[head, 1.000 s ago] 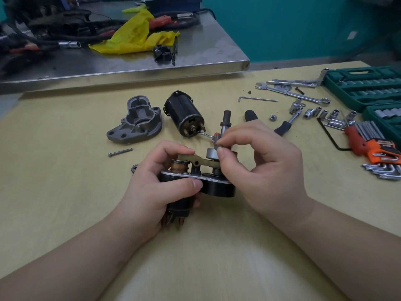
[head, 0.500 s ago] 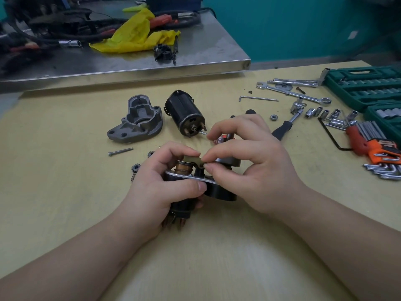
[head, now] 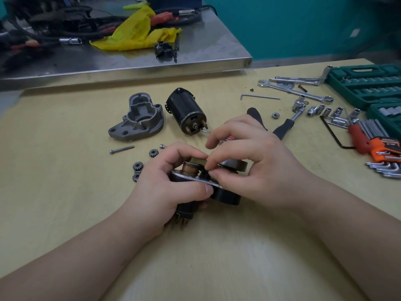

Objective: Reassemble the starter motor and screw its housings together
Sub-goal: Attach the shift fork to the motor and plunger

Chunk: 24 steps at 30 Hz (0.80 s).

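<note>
Centrally, on the wooden worktop (head: 65, 213): starter assembly (head: 225, 195), black body under a bright metal plate, upright and gripped by left hand (head: 171, 190), fingers curled round its solenoid side. Right hand (head: 256, 170) over the top, thumb and forefinger pinching a small dark part on the plate beside the copper-coloured plunger (head: 189, 172). Behind, well apart: grey nose housing (head: 138, 118) lying beside black motor body (head: 186, 112). Left of the hands: long bolt (head: 121, 149) and small gears (head: 153, 153). Far right: sockets (head: 329, 111), hex keys (head: 384, 168), green tool case (head: 366, 83).
</note>
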### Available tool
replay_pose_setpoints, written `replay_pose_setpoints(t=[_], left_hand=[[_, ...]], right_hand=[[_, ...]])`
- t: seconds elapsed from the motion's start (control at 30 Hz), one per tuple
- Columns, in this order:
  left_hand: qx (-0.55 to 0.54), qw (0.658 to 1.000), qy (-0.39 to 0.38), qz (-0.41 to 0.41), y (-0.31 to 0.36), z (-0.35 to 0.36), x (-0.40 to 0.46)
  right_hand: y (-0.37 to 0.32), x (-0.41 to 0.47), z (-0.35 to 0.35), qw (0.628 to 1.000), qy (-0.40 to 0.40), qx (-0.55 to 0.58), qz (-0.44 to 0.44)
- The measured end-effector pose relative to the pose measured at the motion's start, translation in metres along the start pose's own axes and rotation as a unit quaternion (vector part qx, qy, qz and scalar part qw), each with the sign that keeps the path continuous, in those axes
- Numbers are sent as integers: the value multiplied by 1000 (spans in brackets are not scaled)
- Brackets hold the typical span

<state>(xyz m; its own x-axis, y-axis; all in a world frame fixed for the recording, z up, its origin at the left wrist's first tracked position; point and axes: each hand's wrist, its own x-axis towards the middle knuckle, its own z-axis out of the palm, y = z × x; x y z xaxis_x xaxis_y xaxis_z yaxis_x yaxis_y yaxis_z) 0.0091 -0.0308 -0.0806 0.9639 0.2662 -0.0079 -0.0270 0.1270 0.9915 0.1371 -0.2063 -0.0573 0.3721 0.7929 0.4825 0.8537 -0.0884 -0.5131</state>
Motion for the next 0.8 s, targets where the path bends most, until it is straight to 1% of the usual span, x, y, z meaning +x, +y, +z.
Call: replay_pose_setpoints(t=[0.13,0.27,0.4,0.63,0.8], left_hand=[[5,1000,2,0,-1,1,1],[-1,1000,-4,2,0,0,0],[15,1000,2,8,0,1,0],[23,1000,6,17,0,4,0],[18,1000,2,12,1,3,-1]], right_hand=[[5,0,-3,1000,-30,8,-6],[6,0,-2,999,-33,9,-6],[4,0,0,998,-45,24,21],[-5,1,0,990,-75,49,105],[-9,3,1,992,-70,31,101]])
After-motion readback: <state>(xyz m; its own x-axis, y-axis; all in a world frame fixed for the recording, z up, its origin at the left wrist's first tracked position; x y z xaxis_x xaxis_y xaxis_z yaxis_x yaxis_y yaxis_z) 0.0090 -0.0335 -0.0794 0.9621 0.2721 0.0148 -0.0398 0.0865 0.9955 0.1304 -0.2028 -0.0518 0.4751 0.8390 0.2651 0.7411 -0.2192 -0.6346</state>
